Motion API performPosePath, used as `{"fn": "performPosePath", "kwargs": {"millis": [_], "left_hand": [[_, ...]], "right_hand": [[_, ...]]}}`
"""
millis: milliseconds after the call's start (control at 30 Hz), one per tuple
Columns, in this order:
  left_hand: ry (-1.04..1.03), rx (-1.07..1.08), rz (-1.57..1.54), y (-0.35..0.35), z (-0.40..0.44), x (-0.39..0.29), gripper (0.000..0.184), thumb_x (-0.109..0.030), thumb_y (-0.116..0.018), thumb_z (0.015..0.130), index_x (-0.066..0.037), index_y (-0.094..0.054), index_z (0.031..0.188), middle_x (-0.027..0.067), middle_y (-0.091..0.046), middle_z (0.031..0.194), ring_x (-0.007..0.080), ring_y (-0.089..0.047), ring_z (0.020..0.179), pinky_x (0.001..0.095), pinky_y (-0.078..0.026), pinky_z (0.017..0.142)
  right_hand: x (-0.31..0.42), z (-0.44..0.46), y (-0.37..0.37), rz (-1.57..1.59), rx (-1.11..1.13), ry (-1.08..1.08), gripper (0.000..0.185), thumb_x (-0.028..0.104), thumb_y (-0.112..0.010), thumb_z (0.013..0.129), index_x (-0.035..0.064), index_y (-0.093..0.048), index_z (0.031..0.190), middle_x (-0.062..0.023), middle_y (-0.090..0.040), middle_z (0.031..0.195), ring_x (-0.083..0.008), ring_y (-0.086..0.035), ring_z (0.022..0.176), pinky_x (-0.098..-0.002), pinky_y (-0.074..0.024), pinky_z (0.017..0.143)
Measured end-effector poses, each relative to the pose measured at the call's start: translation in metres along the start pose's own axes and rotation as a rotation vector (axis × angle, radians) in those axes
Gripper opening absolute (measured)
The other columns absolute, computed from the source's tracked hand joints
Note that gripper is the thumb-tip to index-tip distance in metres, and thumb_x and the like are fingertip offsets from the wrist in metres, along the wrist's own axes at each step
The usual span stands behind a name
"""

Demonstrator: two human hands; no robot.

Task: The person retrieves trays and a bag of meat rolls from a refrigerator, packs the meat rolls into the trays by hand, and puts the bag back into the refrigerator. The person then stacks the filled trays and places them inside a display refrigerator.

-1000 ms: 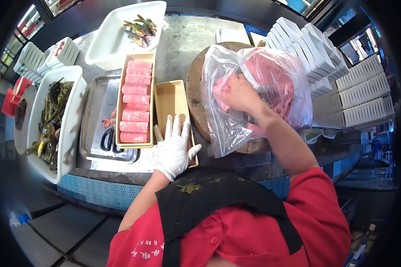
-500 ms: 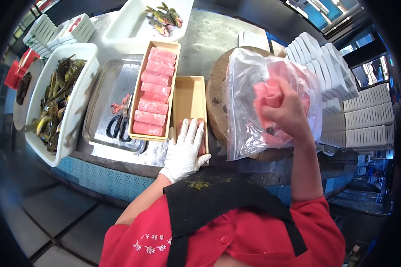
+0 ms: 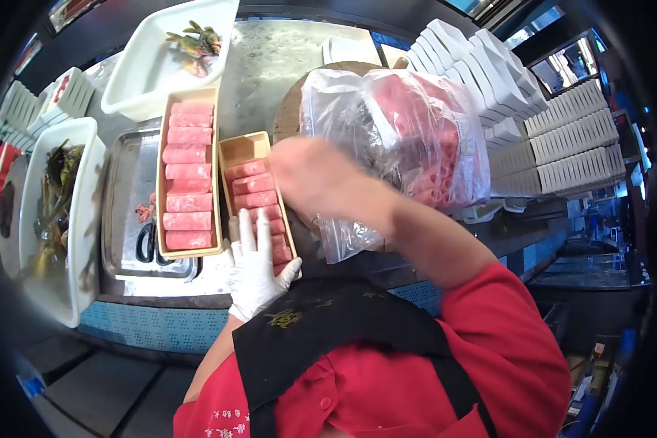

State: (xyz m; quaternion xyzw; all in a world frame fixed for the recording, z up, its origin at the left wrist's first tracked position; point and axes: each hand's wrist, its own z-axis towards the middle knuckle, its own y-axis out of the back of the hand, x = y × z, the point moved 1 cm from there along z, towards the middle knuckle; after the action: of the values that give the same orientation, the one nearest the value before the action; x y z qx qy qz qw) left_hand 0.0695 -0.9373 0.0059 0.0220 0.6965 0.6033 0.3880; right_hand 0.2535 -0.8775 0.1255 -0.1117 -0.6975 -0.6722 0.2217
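Meat rolls [image 3: 256, 198] now line the right yellow tray [image 3: 242, 149], your gloved left hand [image 3: 255, 279] spread over them. Your right hand [image 3: 312, 175] has swung from the plastic bag [image 3: 398, 135] to the tray's edge; blur means you can't tell its grip. Beyond: round board [image 3: 290, 104], metal desk [image 3: 274, 51], dark tiled floor [image 3: 80, 390].

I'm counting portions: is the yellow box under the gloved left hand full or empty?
Partly full: meat rolls line the yellow box, but bare bottom shows at its far end; the gloved left hand covers part.
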Motion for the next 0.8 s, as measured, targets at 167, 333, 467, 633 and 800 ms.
{"fn": "performPosePath", "kwargs": {"millis": [167, 333, 467, 633, 800], "left_hand": [[0.202, -0.17, -0.012, 0.002, -0.003, -0.021, 0.114, -0.035, -0.082, 0.073, 0.0, -0.01, 0.154, 0.0375, -0.03, 0.145, 0.0533, -0.042, 0.125, 0.0531, -0.038, 0.104], [0.306, -0.06, 0.096, 0.008, 0.027, -0.042, 0.117, -0.04, -0.084, 0.069, -0.009, -0.01, 0.155, 0.0349, -0.023, 0.15, 0.0556, -0.043, 0.121, 0.0546, -0.044, 0.098], [0.419, -0.062, 0.173, 0.004, 0.054, -0.042, 0.116, -0.036, -0.083, 0.066, -0.012, -0.014, 0.155, 0.0336, -0.023, 0.151, 0.0548, -0.046, 0.117, 0.053, -0.046, 0.096], [0.325, -0.234, -0.08, 0.008, 0.048, -0.029, 0.112, -0.021, -0.077, 0.06, -0.008, -0.017, 0.154, 0.0312, -0.033, 0.142, 0.0468, -0.05, 0.115, 0.0457, -0.047, 0.097], [0.337, -0.263, -0.228, 0.038, 0.021, -0.051, 0.106, -0.015, -0.077, 0.061, -0.001, -0.023, 0.152, 0.0251, -0.045, 0.128, 0.0361, -0.056, 0.11, 0.038, -0.047, 0.097]], "right_hand": [[-0.126, -0.062, 0.025, -0.657, -0.305, -0.102, 0.014, 0.006, -0.056, 0.079, 0.0003, -0.062, 0.091, -0.0176, -0.061, 0.097, -0.034, -0.062, 0.086, -0.0449, -0.0537, 0.069], [-0.14, -0.055, 0.032, -1.023, -0.317, -0.153, 0.039, 0.004, -0.06, 0.08, -0.0017, -0.056, 0.118, -0.019, -0.05, 0.123, -0.0361, -0.055, 0.104, -0.0433, -0.0535, 0.082], [-0.15, -0.041, 0.054, -0.841, 0.047, -0.332, 0.048, 0.007, -0.067, 0.08, -0.002, -0.052, 0.125, -0.02, -0.049, 0.127, -0.039, -0.056, 0.111, -0.0413, -0.0496, 0.095], [-0.169, -0.062, 0.068, -0.384, 0.002, -0.093, 0.053, 0.004, -0.073, 0.076, 0.0012, -0.053, 0.124, -0.0225, -0.049, 0.126, -0.0388, -0.055, 0.113, -0.0424, -0.0474, 0.095], [-0.157, -0.062, 0.091, -0.28, 0.014, -0.245, 0.036, 0.001, -0.068, 0.078, 0.0012, -0.057, 0.112, -0.0225, -0.054, 0.118, -0.0396, -0.058, 0.11, -0.0439, -0.048, 0.092]]}}
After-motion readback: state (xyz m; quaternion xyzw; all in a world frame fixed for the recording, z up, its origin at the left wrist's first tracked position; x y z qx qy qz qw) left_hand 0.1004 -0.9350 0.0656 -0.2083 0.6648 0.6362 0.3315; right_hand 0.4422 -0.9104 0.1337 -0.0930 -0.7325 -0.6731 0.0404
